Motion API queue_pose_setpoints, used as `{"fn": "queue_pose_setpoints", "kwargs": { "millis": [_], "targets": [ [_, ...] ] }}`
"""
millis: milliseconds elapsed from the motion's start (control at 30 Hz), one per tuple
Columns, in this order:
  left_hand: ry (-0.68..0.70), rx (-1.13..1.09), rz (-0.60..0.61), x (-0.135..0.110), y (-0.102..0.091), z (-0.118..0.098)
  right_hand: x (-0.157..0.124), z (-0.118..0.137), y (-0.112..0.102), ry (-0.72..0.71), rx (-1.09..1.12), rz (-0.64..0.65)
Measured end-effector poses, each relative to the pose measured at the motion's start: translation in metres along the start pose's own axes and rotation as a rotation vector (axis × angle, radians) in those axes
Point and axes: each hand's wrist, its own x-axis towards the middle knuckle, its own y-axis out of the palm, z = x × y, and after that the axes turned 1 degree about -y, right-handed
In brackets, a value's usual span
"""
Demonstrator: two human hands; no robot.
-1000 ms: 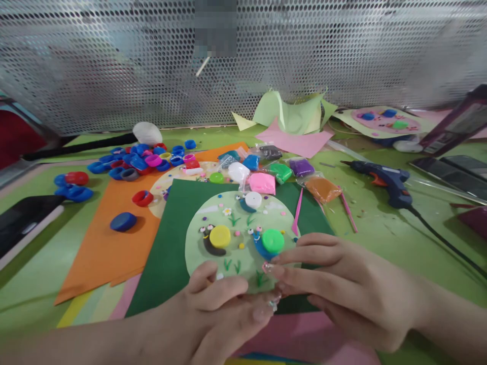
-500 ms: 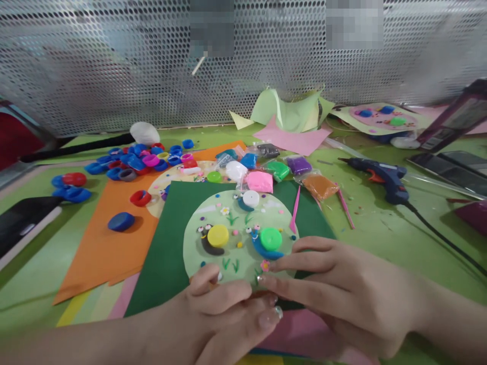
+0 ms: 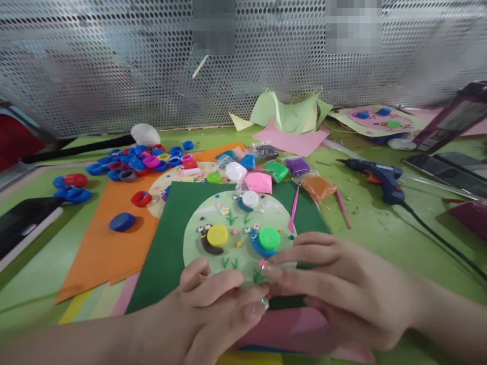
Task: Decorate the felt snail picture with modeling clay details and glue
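A pale green paper disc lies on dark green card, decorated with clay snails whose shells are bottle caps: a yellow cap, a green cap and a white cap. Over the disc's lower edge, my left hand has bent fingers, with its fingertips against those of my right hand. Both hands seem closed around something small; what they hold is hidden between the fingertips. My right fingers partly cover a small pink clay flower beside green clay grass.
Loose bottle caps are piled at the back left, and a blue cap sits on orange card. Bagged clay and a pink modelling tool lie behind the disc. A corded glue gun rests at right.
My left hand has shifted slightly left, its fingers curling more. My right fingertips have moved over the pink flower and remain close to the left ones.
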Motion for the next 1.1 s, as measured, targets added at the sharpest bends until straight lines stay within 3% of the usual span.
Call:
{"fn": "queue_pose_setpoints", "kwargs": {
  "millis": [167,367,667,900,1100],
  "targets": [
    [0.018,0.030,0.051,0.003,0.001,-0.001,0.000,-0.008,0.000,0.045,-0.002,-0.036],
    [0.011,0.022,0.007,0.009,-0.003,-0.003,-0.001,-0.004,0.003,-0.006,-0.106,0.038],
    [-0.069,0.000,-0.087,0.007,0.012,-0.012,-0.001,-0.003,0.002,0.001,-0.165,0.093],
    [-0.020,0.018,-0.007,0.001,-0.005,-0.004,-0.001,-0.003,0.001,0.002,-0.153,0.086],
    [0.055,0.020,0.041,0.002,-0.003,0.004,-0.001,-0.001,0.001,0.008,-0.166,0.099]
  ]
}}
